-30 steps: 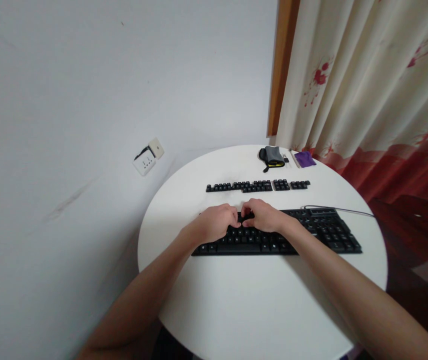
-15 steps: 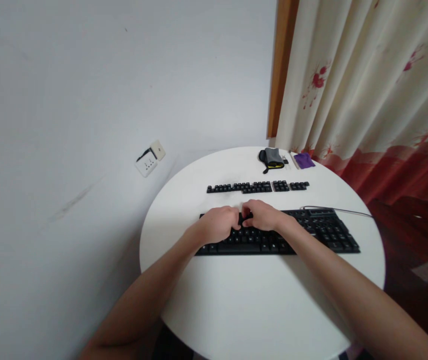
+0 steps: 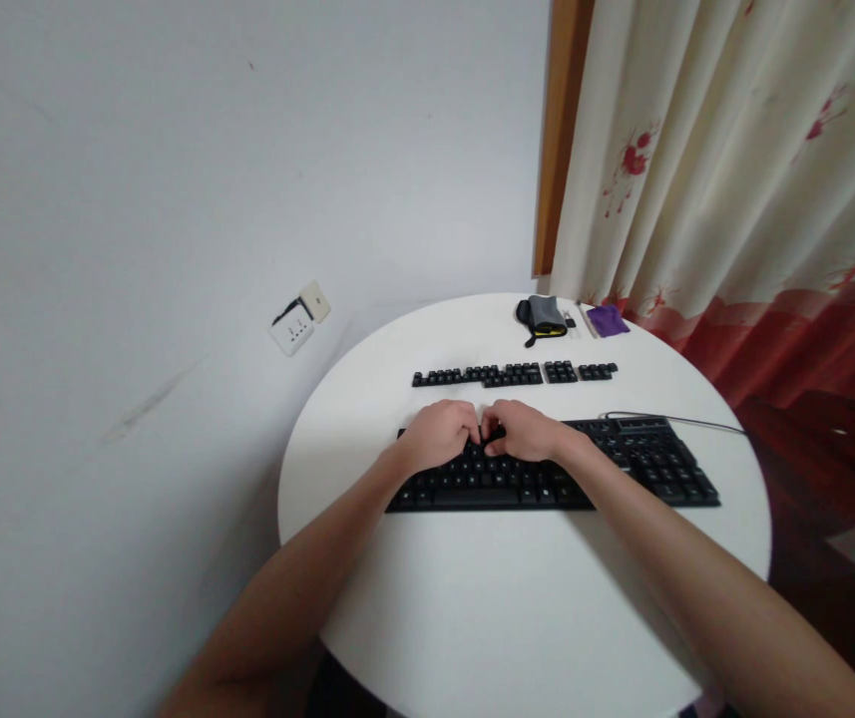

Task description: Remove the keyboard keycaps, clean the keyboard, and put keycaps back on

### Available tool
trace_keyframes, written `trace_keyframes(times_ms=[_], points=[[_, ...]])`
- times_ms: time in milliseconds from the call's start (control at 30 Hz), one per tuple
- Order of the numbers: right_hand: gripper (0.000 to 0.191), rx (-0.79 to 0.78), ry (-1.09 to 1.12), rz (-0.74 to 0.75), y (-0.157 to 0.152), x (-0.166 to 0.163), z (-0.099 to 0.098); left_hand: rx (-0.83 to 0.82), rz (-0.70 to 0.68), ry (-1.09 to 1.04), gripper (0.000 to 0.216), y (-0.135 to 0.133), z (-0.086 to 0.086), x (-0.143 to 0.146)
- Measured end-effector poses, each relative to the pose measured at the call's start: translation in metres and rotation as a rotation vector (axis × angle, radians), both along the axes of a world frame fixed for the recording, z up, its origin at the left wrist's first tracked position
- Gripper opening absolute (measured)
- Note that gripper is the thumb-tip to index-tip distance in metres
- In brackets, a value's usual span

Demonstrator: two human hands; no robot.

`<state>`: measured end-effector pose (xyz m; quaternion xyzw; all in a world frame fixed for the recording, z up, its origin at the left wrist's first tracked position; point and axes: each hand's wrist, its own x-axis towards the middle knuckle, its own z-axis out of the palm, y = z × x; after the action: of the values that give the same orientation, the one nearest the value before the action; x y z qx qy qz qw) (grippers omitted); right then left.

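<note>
A black keyboard lies across the white round table, its right part in plain sight. Over its upper left rows, my left hand is closed with bent fingers at the keys. Facing it just to the right, my right hand has thumb and fingers curled in a pinch. Whatever sits between the fingertips of either hand is too small to make out. Beyond the hands, several loose black keycaps stand in a row of short groups.
A grey and black pouch and a purple cloth lie at the table's far edge. The keyboard cable runs off to the right. A wall with a socket borders the left; a curtain hangs behind at right.
My left hand has shifted slightly up, toward the keyboard's far edge. My right hand stays almost in place, its fingers still curled.
</note>
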<state>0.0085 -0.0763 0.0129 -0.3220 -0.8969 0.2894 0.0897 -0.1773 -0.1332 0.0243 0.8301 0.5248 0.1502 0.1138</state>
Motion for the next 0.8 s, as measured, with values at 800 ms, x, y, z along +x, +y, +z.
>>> trace_keyframes(times_ms=[800], points=[[0.025,0.243,-0.102,-0.229,0.006,-0.003,-0.014,0.060,0.251,-0.002,0.027,0.035,-0.036,-0.006]])
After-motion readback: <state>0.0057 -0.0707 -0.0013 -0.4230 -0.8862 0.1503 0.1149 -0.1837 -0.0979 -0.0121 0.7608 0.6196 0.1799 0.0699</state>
